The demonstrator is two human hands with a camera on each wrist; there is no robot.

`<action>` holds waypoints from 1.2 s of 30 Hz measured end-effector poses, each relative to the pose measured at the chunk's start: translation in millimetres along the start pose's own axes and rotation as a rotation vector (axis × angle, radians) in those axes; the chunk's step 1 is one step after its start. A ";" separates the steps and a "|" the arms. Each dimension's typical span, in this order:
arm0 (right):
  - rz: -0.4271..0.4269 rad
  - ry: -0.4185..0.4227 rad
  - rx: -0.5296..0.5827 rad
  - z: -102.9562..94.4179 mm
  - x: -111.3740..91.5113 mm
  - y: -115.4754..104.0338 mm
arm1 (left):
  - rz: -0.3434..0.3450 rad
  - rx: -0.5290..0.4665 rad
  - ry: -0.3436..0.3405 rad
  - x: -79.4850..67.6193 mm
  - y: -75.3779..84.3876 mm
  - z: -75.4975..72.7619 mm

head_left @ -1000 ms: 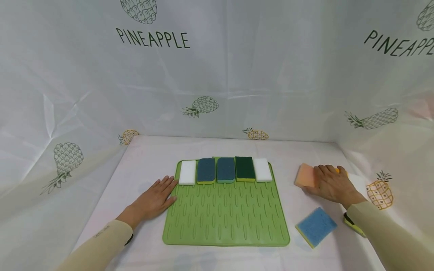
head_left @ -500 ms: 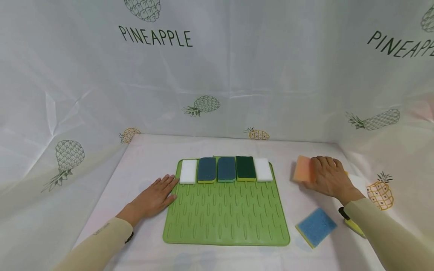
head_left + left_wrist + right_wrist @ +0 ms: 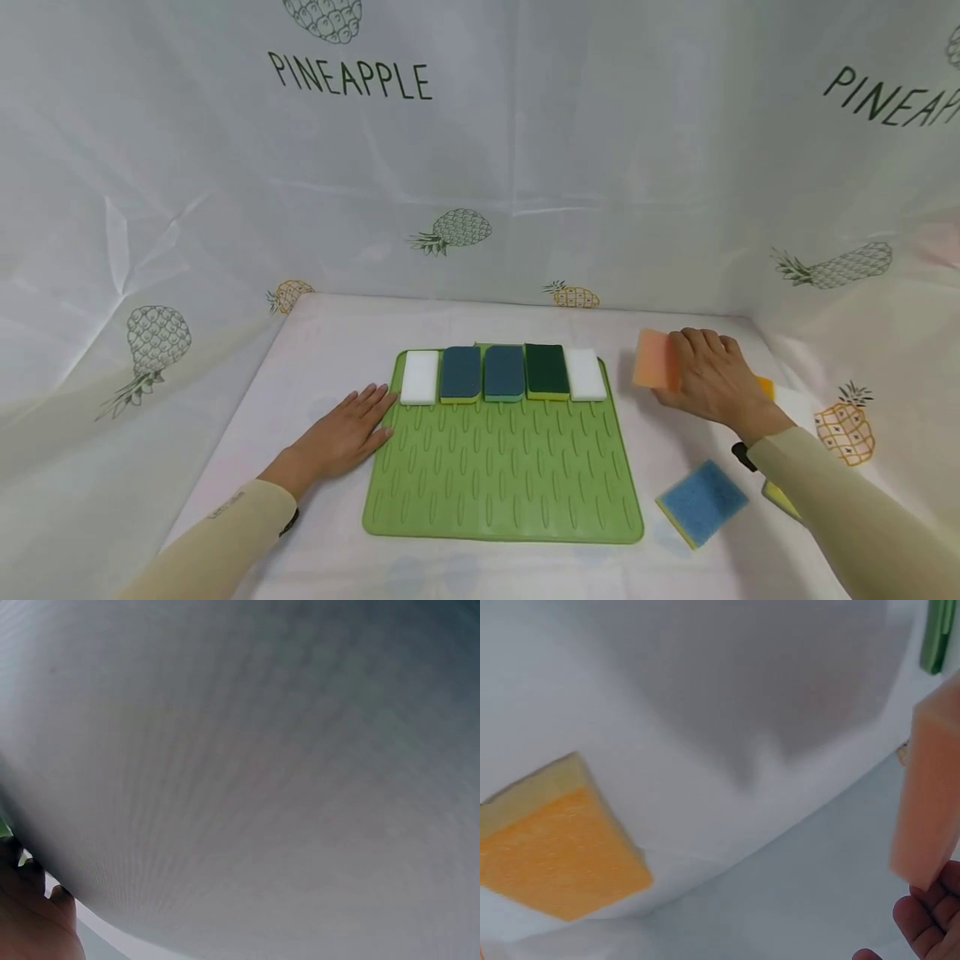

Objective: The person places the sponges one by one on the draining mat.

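My right hand [image 3: 708,375] grips a peach-coloured sponge [image 3: 655,360] to the right of the green mat [image 3: 502,475]. In the right wrist view the sponge [image 3: 928,795] is tilted and held up off the table, with fingers at its lower end. My left hand [image 3: 341,437] lies with fingers extended at the mat's left edge. Along the mat's back edge is a row: a white sponge [image 3: 419,377], two dark blue scouring sponges [image 3: 460,373], a dark green one [image 3: 547,370] and another white one [image 3: 585,374]. Sleeve cloth covers most of the left wrist view.
At the right lie a blue scouring sponge [image 3: 702,503], an orange-topped sponge [image 3: 570,855], a white block [image 3: 793,407] and a yellow-green sponge [image 3: 782,500] partly hidden by the right sleeve. Pineapple-print sheeting [image 3: 480,150] rises behind the table and at both sides.
My right hand has lifted the peach sponge and carried it left and away from me, uncovering more of the orange-topped sponge. My left hand has stayed at the mat's edge.
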State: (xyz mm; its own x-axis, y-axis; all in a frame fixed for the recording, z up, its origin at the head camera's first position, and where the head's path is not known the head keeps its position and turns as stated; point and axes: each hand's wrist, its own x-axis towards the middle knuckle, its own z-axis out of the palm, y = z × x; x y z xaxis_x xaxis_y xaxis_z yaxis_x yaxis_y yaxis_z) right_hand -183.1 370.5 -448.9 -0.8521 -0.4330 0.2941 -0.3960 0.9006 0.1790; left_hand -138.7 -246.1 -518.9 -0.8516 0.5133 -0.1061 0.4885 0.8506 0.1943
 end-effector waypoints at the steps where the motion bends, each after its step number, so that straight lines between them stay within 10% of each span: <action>1: 0.002 0.000 0.006 -1.3 2.1 -2.0 | -0.004 -0.005 -0.005 -0.2 -0.3 0.2; 17: -0.070 0.158 0.080 -18.5 45.7 -74.6 | -0.010 -0.010 -0.015 -0.9 3.6 -3.8; 23: -0.151 0.241 0.108 -18.5 68.6 -130.6 | -0.009 -0.017 -0.014 -1.9 3.2 -3.8; 36: -0.277 0.143 0.149 -12.6 81.0 -264.6 | 0.023 -0.045 0.032 -2.9 0.8 -1.9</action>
State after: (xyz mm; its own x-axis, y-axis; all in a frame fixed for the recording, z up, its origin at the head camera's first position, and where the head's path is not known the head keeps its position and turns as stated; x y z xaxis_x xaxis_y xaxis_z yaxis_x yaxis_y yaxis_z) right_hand -143.0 96.6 -460.6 -0.6526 -0.6533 0.3838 -0.6603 0.7388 0.1346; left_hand -136.2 -247.2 -516.6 -0.8460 0.5286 -0.0701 0.5000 0.8321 0.2399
